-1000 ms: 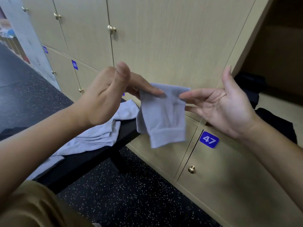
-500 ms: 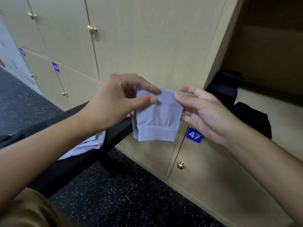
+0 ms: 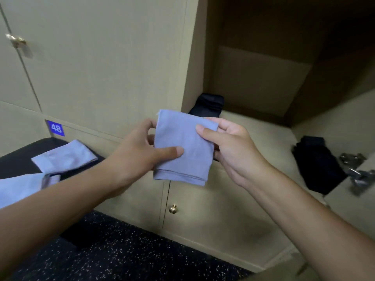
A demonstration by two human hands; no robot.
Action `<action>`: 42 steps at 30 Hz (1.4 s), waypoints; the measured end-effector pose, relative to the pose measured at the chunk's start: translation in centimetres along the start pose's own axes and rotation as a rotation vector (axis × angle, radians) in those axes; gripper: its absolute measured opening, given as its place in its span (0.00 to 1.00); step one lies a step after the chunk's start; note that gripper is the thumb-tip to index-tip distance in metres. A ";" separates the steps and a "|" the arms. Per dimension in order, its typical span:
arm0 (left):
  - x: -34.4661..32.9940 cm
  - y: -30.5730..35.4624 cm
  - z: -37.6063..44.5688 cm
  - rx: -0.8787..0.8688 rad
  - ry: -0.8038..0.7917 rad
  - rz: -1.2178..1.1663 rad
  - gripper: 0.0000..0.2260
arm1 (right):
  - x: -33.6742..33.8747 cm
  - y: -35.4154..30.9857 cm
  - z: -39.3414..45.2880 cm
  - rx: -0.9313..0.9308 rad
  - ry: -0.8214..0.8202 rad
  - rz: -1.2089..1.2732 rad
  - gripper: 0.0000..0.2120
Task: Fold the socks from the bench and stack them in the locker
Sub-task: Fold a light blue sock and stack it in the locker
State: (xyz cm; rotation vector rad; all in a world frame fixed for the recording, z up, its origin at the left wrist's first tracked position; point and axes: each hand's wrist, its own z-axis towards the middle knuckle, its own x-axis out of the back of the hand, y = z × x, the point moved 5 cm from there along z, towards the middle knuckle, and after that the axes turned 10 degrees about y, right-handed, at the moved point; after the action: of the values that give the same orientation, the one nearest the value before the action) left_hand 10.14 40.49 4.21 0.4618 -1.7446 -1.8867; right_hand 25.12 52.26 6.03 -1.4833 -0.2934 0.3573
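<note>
The folded grey sock (image 3: 182,147) hangs in mid-air in front of the closed locker doors, just left of the open locker (image 3: 263,126), pinched from both sides. The left hand (image 3: 140,151) has its thumb pressed flat across the sock's front, with the fingers curled behind it; the right hand (image 3: 229,147) grips the upper right edge, thumb on the front and fingers wrapped behind.

The sock looks light, limp and thin — it will likely sag or spring open if only one corner is held. A safer hold is across the folded layers near the middle, thumb on top and fingers under, keeping the cuff edges together. Nothing here is fragile or slippery.

More grey socks (image 3: 65,157) lie on the table (image 3: 18,157); dark folded socks (image 3: 316,165) sit on the locker floor.
</note>
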 end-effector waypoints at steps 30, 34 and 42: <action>-7.8 -1.8 0.4 -0.307 -0.276 0.358 0.07 | 21.7 5.9 6.8 -0.199 0.563 -0.330 0.08; -8.0 -2.1 0.1 -0.320 -0.314 0.390 0.06 | 21.4 5.7 7.2 -0.093 0.553 -0.726 0.19; -7.9 -2.6 0.3 -0.375 -0.324 0.468 0.06 | 18.8 3.8 7.4 0.129 0.361 -1.263 0.27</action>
State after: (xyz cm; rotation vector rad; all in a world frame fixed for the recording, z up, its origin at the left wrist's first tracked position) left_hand 15.96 45.47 0.92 -0.3814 -1.4616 -1.9367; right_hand 39.13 66.90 2.24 -0.9621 -0.8132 -0.8734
